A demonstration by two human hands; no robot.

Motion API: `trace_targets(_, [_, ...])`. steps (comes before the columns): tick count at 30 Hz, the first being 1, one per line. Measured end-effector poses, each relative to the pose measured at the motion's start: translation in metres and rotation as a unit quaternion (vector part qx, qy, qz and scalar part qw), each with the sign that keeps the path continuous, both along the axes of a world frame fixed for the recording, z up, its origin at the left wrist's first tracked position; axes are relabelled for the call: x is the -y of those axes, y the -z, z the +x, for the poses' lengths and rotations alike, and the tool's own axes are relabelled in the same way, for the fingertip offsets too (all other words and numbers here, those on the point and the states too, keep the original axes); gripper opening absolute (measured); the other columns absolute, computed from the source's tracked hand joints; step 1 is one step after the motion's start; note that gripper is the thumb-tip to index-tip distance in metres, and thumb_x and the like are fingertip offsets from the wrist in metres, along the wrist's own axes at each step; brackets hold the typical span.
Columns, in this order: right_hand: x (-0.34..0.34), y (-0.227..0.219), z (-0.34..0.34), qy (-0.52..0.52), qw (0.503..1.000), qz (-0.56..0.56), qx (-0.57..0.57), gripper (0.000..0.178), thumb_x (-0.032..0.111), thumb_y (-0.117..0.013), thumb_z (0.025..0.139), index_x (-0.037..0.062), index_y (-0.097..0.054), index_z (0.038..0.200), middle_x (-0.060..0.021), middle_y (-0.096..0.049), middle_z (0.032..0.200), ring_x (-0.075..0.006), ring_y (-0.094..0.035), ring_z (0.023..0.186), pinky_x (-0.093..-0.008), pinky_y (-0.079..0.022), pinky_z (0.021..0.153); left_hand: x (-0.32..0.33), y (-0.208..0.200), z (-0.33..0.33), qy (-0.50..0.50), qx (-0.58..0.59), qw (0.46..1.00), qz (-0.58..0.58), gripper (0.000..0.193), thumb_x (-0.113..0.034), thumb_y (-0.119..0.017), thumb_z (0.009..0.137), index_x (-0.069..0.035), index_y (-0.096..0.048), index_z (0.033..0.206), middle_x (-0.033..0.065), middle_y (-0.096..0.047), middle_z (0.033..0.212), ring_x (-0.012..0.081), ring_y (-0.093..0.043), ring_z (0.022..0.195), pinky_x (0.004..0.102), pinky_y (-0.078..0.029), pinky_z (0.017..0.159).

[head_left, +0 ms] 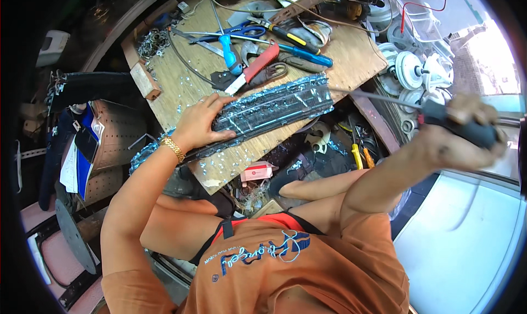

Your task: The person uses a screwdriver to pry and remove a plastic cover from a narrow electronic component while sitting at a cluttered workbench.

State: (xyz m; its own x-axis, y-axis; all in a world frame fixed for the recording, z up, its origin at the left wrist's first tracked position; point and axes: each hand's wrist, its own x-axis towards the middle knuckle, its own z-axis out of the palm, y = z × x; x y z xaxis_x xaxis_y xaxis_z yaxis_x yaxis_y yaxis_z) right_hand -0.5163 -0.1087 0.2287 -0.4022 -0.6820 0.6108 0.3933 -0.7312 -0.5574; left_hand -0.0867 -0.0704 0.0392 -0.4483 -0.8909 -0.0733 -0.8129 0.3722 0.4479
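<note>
clenching a black-handled screwdriver (436, 113), right grip (454, 145) hovers beside the tabletop (357, 53); left grip (198, 121) grasps a black ribbed strip (274, 108).

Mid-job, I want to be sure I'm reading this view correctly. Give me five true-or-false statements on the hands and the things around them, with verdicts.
1. The left grip rests on the dark strip. True.
2. The right grip is empty. False: it holds a tool with a dark handle and a long, thin shaft.
3. The red-handled knife lies among other tools over the board. True.
4. The white wheels are at the left of the picture. False: they are at the right, beyond the board.
5. The gold bracelet is on the right wrist. False: it is on the left one.
</note>
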Motion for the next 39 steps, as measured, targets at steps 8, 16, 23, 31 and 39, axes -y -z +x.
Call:
trace_targets(8, [0.032,0.064,0.044,0.153,0.985,0.081,0.029,0.036,0.045,-0.051,0.106,0.0092,-0.051,0.107,-0.0079,-0.057,0.072,-0.0208,-0.054,0.047,-0.0329,-0.046,0.042,-0.001,0.009,0.01,0.004,0.012,0.999,-0.032,0.088,-0.064,-0.082,0.078,-0.022,-0.055,0.151,0.0139,-0.064,0.129,0.0386,-0.067,0.113,0.0513,-0.055,0.094])
trace_targets(16, [0.039,0.075,0.042,0.174,0.983,0.049,-0.008,0.028,0.04,-0.052,0.109,0.0146,-0.044,0.117,-0.0168,-0.059,0.074,-0.0221,-0.052,0.044,-0.0336,-0.044,0.035,0.001,0.001,0.001,-0.004,0.008,1.0,-0.009,0.087,-0.061,-0.084,0.077,-0.023,-0.055,0.15,0.0141,-0.064,0.128,0.0396,-0.067,0.113,0.0512,-0.055,0.093])
trace_targets(23, [0.018,0.025,-0.038,0.123,0.99,0.011,-0.065,0.04,0.045,-0.048,0.102,0.0081,-0.057,0.092,-0.0097,-0.057,0.066,-0.021,-0.053,0.048,-0.0314,-0.047,0.049,0.007,0.001,-0.001,0.007,0.016,1.0,-0.005,0.087,-0.063,-0.083,0.078,-0.023,-0.055,0.15,0.0136,-0.064,0.128,0.0406,-0.064,0.122,0.0514,-0.055,0.097])
trace_targets(31, [0.018,0.012,-0.038,0.026,0.999,0.014,0.023,0.039,0.049,-0.053,0.1,0.0109,-0.061,0.094,-0.0071,-0.063,0.079,-0.0202,-0.055,0.05,-0.0302,-0.048,0.048,0.0,0.002,0.005,-0.013,0.015,1.0,-0.004,0.09,-0.061,-0.085,0.075,-0.022,-0.055,0.151,0.0177,-0.063,0.136,0.0433,-0.063,0.125,0.0513,-0.053,0.101])
trace_targets(39, [0.032,0.053,0.037,0.099,0.994,0.045,0.022,0.034,0.041,-0.051,0.106,0.0091,-0.054,0.092,-0.0066,-0.059,0.074,-0.0204,-0.054,0.052,-0.0326,-0.046,0.046,-0.002,0.002,0.007,-0.013,0.011,1.0,0.022,0.09,-0.061,-0.083,0.077,-0.017,-0.054,0.15,0.0191,-0.062,0.126,0.0455,-0.064,0.114,0.0524,-0.053,0.095])
